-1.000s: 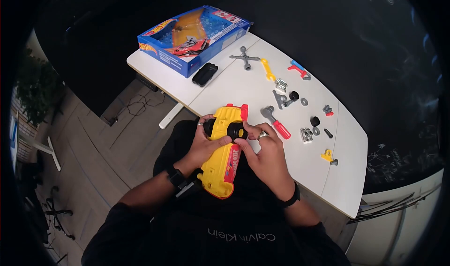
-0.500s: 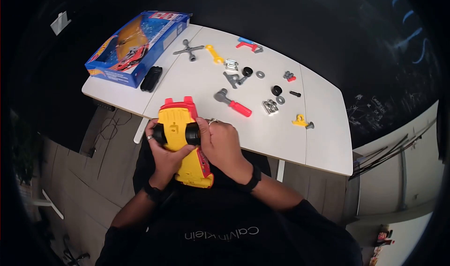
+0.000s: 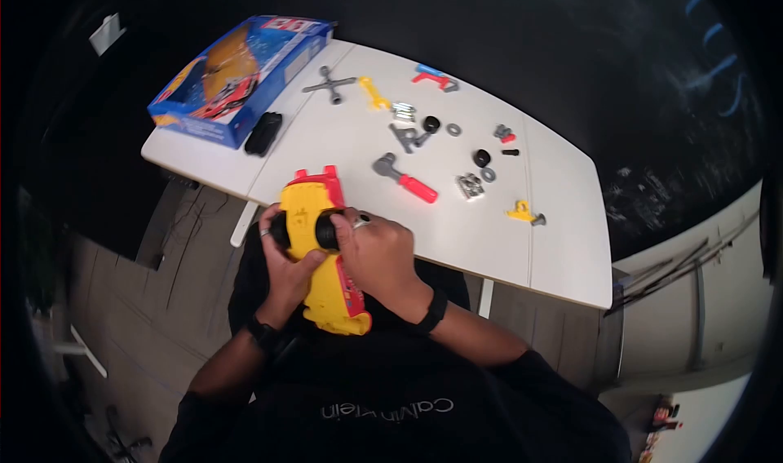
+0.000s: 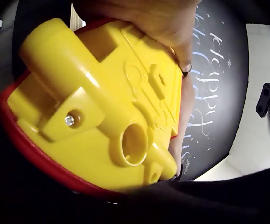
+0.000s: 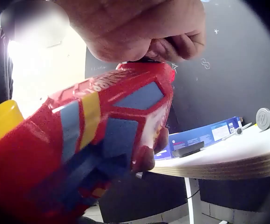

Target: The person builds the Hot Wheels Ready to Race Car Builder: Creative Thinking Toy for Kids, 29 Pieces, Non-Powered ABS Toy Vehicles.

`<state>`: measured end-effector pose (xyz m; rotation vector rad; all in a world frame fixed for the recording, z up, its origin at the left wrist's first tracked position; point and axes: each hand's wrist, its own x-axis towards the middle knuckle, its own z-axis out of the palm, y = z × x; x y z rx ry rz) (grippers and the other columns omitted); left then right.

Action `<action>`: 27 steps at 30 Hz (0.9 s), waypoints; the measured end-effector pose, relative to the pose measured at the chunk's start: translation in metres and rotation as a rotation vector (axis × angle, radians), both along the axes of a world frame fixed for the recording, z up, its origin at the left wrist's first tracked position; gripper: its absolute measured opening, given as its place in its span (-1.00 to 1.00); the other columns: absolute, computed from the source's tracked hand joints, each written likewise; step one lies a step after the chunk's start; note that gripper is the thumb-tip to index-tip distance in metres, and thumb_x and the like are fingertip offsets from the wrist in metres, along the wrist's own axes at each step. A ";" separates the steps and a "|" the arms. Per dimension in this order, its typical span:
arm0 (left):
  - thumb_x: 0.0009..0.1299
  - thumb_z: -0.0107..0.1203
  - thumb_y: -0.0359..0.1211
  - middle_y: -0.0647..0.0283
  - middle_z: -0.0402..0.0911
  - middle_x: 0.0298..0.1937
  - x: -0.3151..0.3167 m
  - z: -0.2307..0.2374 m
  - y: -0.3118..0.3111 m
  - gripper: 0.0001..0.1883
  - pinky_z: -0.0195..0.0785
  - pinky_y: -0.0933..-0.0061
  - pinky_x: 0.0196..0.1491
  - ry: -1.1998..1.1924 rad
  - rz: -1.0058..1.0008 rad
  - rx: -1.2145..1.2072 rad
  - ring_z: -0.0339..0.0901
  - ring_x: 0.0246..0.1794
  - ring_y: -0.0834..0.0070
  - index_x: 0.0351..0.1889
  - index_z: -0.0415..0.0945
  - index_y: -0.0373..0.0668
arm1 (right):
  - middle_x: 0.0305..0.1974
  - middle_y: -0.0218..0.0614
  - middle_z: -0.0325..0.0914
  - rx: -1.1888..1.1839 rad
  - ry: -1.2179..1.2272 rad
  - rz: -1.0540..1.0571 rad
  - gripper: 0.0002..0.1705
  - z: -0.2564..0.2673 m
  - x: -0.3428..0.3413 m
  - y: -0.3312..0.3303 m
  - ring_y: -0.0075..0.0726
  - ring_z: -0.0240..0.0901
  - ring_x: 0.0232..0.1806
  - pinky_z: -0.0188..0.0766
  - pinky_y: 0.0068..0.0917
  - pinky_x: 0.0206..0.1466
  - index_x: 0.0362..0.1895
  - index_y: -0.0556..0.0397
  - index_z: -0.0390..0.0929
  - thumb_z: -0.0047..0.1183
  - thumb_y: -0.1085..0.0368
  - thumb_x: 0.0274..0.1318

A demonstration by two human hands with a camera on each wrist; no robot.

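Observation:
A red and yellow toy car (image 3: pixel 308 206) is held underside up over the lap, just off the table's front edge. The left hand (image 3: pixel 287 279) grips its left side around a black wheel (image 3: pixel 280 230), thumb across the yellow underside. At the other side, the right hand (image 3: pixel 380 255) has its fingers and thumb on a second black wheel (image 3: pixel 328 230). The left wrist view shows the yellow underside (image 4: pixel 111 93) with a screw (image 4: pixel 70 120) and a round hole. In the right wrist view, curled fingers of the right hand (image 5: pixel 139 28) lie over the car's red body (image 5: pixel 46 126).
On the white table (image 3: pixel 473 247) lie a red-handled tool (image 3: pixel 418 189), a grey cross wrench (image 3: pixel 329 85), a yellow wrench (image 3: pixel 374 93), a toy drill (image 3: pixel 435 78), a yellow part (image 3: pixel 519 211) and several small parts. A blue box (image 3: pixel 236 84) and black case (image 3: pixel 263 134) are at the left.
The head view has shifted, so table and car appear farther left than in the first frame. The right hand has turned over the wheel, its back now facing up; both hands still hold the car.

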<state>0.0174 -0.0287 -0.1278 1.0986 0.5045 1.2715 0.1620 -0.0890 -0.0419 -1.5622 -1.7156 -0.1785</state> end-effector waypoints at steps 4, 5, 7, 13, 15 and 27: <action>0.29 0.35 -0.58 0.15 0.38 0.28 -0.004 -0.001 0.001 -0.15 0.45 0.30 0.30 -0.034 -0.037 -0.077 0.47 0.28 0.38 0.44 0.02 -0.06 | -0.61 -0.13 0.53 -0.078 0.068 -0.004 -0.67 -0.001 -0.002 0.004 0.03 0.58 -0.55 0.48 -0.17 -0.47 -0.29 0.13 0.62 0.01 0.15 0.46; 0.31 0.35 -0.56 0.16 0.38 0.28 -0.003 -0.003 0.002 -0.17 0.45 0.30 0.30 -0.080 -0.045 -0.122 0.47 0.28 0.39 0.43 0.03 -0.06 | -0.60 -0.12 0.53 -0.179 0.314 0.065 -0.67 0.002 0.000 0.002 0.10 0.60 -0.49 0.47 -0.12 -0.40 -0.27 0.12 0.61 -0.03 0.16 0.49; 0.35 0.37 -0.51 0.17 0.40 0.27 0.000 0.001 0.005 -0.19 0.45 0.31 0.30 -0.198 -0.082 -0.185 0.48 0.27 0.42 0.42 0.04 -0.06 | -0.47 -0.08 0.56 -0.217 0.524 0.107 -0.73 0.003 0.010 -0.006 0.10 0.56 -0.42 0.49 -0.12 -0.29 -0.20 0.13 0.60 -0.02 0.20 0.48; 0.36 0.38 -0.49 0.17 0.39 0.29 -0.005 0.006 0.010 -0.21 0.45 0.30 0.32 -0.229 -0.161 -0.167 0.47 0.30 0.43 0.41 0.04 -0.07 | -0.05 -0.20 0.64 0.043 0.081 0.255 -0.65 0.033 0.013 0.000 -0.04 0.51 -0.11 0.51 -0.21 -0.01 0.11 0.03 0.65 0.23 0.35 0.24; 0.33 0.40 -0.50 0.17 0.39 0.29 -0.006 0.009 0.009 -0.19 0.45 0.29 0.33 -0.210 -0.158 -0.157 0.46 0.31 0.43 0.40 0.04 -0.07 | 0.08 -0.27 0.66 -0.001 0.041 0.268 -0.55 0.030 0.014 -0.001 -0.10 0.47 -0.01 0.47 -0.25 0.10 0.14 -0.02 0.69 0.30 0.39 0.12; 0.21 0.47 -0.53 0.16 0.37 0.28 -0.005 0.010 0.005 -0.07 0.42 0.28 0.36 -0.112 -0.162 -0.091 0.45 0.32 0.41 0.41 0.01 -0.10 | 0.07 -0.43 0.59 0.126 0.090 0.126 -0.51 0.001 0.003 -0.011 -0.24 0.35 -0.05 0.40 -0.35 0.08 0.10 -0.15 0.77 0.41 0.30 -0.01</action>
